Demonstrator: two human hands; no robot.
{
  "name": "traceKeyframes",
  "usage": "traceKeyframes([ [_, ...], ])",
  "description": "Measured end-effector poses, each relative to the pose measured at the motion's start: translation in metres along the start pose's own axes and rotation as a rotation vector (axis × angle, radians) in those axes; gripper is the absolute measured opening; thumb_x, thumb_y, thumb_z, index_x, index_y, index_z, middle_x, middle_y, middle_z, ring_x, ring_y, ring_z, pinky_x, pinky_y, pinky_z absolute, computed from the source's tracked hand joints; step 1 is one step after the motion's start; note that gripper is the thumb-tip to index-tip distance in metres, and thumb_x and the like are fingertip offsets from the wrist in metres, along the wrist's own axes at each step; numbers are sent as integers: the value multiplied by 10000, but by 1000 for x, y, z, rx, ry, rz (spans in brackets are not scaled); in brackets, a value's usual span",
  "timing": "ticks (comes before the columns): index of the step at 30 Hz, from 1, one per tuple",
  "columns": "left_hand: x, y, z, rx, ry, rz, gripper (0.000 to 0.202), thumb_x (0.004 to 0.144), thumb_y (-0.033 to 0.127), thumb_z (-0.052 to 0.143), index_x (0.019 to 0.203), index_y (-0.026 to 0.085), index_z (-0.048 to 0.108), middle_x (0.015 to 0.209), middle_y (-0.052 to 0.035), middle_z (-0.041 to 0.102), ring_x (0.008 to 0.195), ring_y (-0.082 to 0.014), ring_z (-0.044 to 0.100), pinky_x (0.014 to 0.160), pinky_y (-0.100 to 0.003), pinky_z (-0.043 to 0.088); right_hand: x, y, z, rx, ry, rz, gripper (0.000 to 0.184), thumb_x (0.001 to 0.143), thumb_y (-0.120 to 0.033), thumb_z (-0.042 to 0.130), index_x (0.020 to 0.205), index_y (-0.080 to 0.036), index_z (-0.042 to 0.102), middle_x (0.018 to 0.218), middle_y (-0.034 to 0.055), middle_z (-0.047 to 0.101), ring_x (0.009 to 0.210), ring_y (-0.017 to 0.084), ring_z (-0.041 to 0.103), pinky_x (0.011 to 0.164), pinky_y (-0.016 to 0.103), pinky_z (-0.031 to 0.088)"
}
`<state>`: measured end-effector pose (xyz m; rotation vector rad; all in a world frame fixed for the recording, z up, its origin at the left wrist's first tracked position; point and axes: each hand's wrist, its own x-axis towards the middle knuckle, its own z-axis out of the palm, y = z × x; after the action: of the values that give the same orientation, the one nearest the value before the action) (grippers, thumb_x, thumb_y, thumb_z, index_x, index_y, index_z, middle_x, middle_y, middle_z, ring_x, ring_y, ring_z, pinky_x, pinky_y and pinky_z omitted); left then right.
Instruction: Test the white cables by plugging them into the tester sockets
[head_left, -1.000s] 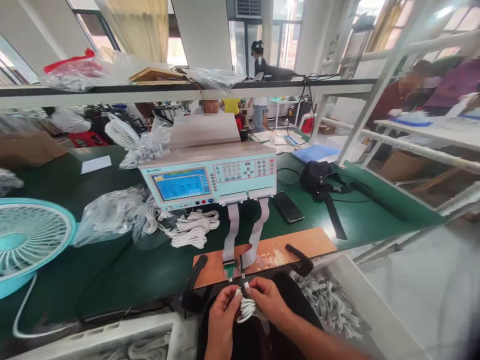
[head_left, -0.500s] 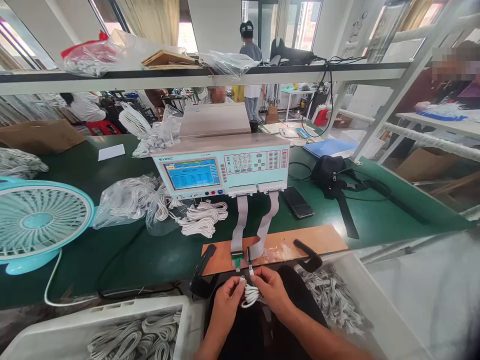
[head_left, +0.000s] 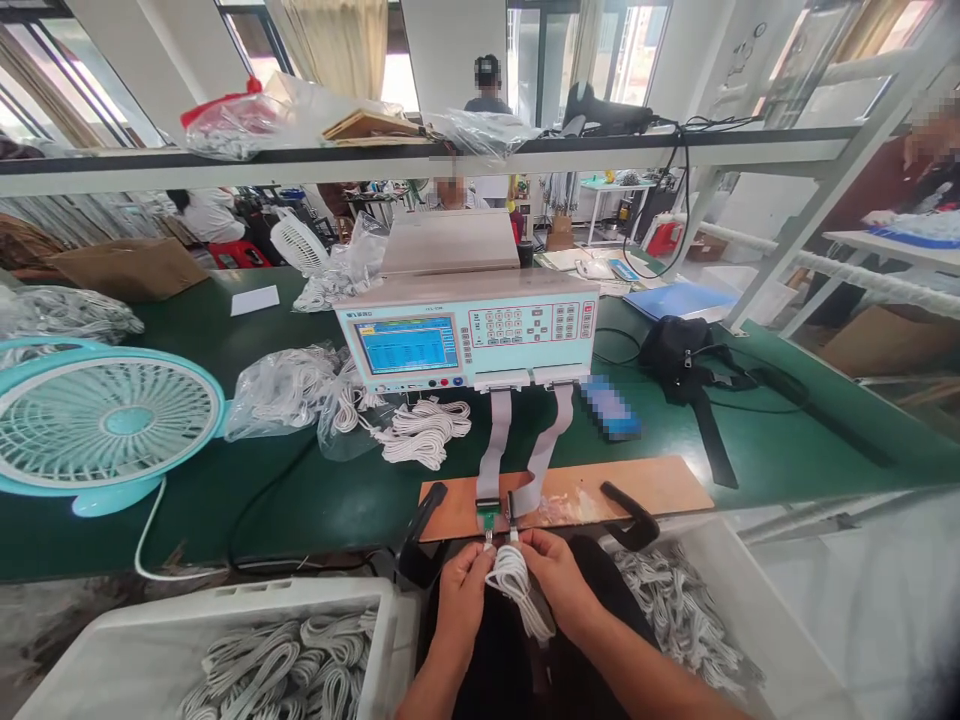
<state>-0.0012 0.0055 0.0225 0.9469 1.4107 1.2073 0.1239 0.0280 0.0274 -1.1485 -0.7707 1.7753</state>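
Green bench w/ meter at back; ribbon leads run fwd to connectors at near edge, prob. for easy reach. Blk clamps prob. pin the wood strip. L hand & R hand each pinch tight near one end of white cable, its coil hanging btwn, prob. so both ends face the connectors. Can't tell if ends are seated.

The forearms converge forward, left grip and right grip both pinched, near each other.
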Motion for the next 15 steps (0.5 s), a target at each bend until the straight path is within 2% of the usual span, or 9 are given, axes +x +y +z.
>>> traceKeyframes([
  [5, 0, -16, 11, -143, 71, 7, 285, 747, 399, 575, 629, 140, 572, 569, 35, 487, 560, -104, 408, 544, -203, 344, -5, -9, 3, -46, -7, -66, 329, 594, -447, 721, 609, -135, 616, 540, -18, 568, 511, 98, 444, 538, 222, 347],
  [9, 4, -22, 11, -44, 100, 40, 309, 764, 403, 560, 607, 136, 563, 540, 43, 463, 534, -94, 401, 515, -197, 338, -3, -8, 3, -39, -10, -53, 319, 588, -439, 725, 614, -139, 620, 532, -22, 571, 495, 96, 443, 531, 219, 345],
  [12, -6, -11, -1, 117, 118, 65, 352, 784, 411, 520, 562, 142, 560, 510, 37, 461, 521, -103, 431, 485, -196, 345, -5, -3, 0, -39, -27, -24, 301, 598, -422, 721, 667, -142, 636, 557, -13, 597, 507, 107, 476, 537, 220, 364],
  [15, -24, 3, -33, 232, 186, 186, 339, 852, 387, 405, 699, 160, 606, 670, -1, 578, 629, -127, 528, 536, -202, 412, -1, 3, -7, -89, -21, -17, 293, 596, -395, 733, 733, -149, 651, 601, -3, 628, 544, 126, 524, 550, 222, 389],
])
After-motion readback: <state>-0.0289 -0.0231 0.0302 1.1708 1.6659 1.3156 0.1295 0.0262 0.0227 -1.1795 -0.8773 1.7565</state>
